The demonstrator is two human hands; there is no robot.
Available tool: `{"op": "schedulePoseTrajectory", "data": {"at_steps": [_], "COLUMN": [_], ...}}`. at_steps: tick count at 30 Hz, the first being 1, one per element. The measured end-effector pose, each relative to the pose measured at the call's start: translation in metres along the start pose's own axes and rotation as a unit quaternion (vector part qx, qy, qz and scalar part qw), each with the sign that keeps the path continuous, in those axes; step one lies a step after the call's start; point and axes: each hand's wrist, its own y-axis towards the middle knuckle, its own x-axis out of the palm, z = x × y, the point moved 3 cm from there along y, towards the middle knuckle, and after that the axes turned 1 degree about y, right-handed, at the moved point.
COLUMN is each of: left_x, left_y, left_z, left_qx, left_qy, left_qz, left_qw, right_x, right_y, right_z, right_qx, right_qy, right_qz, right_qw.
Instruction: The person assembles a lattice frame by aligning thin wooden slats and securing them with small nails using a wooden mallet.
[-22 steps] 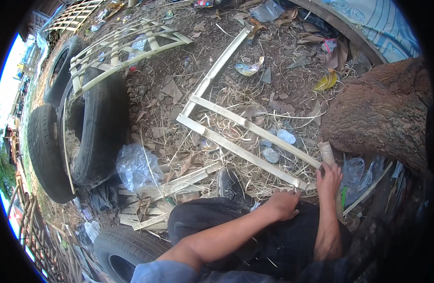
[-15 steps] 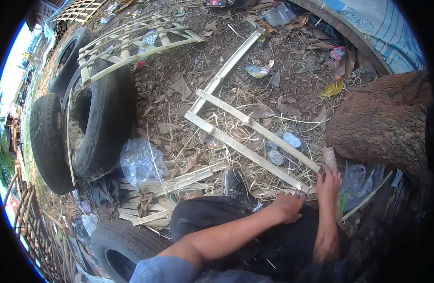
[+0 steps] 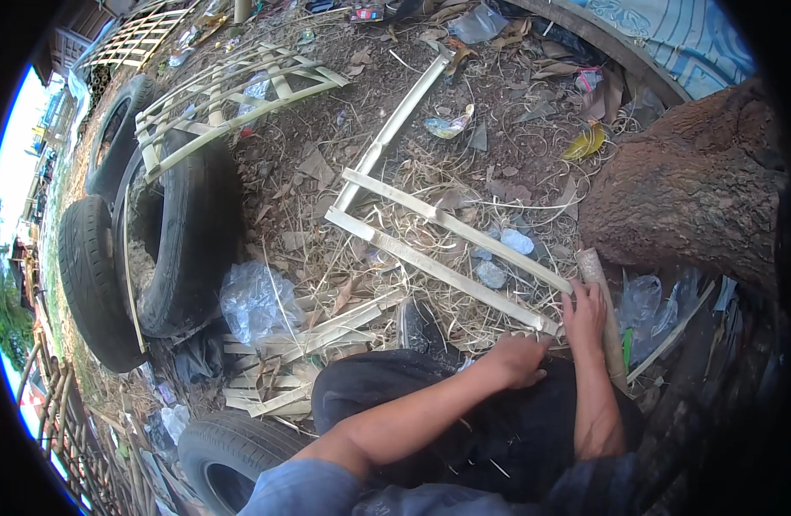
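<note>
Pale split-bamboo strips form an open frame on the ground. One strip [image 3: 397,120] runs away from me, and two roughly parallel strips, the upper [image 3: 464,230] and the lower [image 3: 438,273], reach from it toward my hands. My left hand [image 3: 517,358] is closed in a fist by the near end of the lower strip; what its fingers grip is hidden. My right hand [image 3: 586,316] has its bent fingers closed on the near end of the upper strip. A thick round stick [image 3: 597,284] leans just right of that hand.
Old tyres [image 3: 189,249] stand at left with a woven bamboo lattice [image 3: 240,99] resting on them. A tree trunk [image 3: 688,185] rises at right. Cut bamboo strips [image 3: 279,397] lie by my knee near a clear plastic bag [image 3: 256,301]. Another tyre [image 3: 240,447] sits lower left.
The view has shifted slightly, so most of the scene sits a little further left. Both hands stay at the same strip ends, with hardly any movement relative to them.
</note>
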Motion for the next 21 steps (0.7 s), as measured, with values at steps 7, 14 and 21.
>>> {"op": "schedulePoseTrajectory", "data": {"at_steps": [7, 14, 21], "left_x": [0.0020, 0.0027, 0.0054], "left_y": [0.0001, -0.0024, -0.0046], "left_z": [0.0003, 0.0000, -0.0003], "left_qx": [-0.001, 0.004, 0.004], "left_qy": [0.017, 0.021, 0.026], "left_qz": [0.006, 0.013, 0.002], "left_qw": [1.000, 1.000, 1.000], "right_x": [-0.0011, -0.0008, 0.0027], "right_y": [0.0010, 0.0008, -0.0003], "right_z": [0.0033, 0.0066, 0.0090], "right_qx": [0.031, 0.046, 0.047], "right_qy": [0.040, 0.062, 0.076], "right_qz": [-0.018, -0.031, -0.038], "right_qw": [0.999, 0.997, 0.995]}}
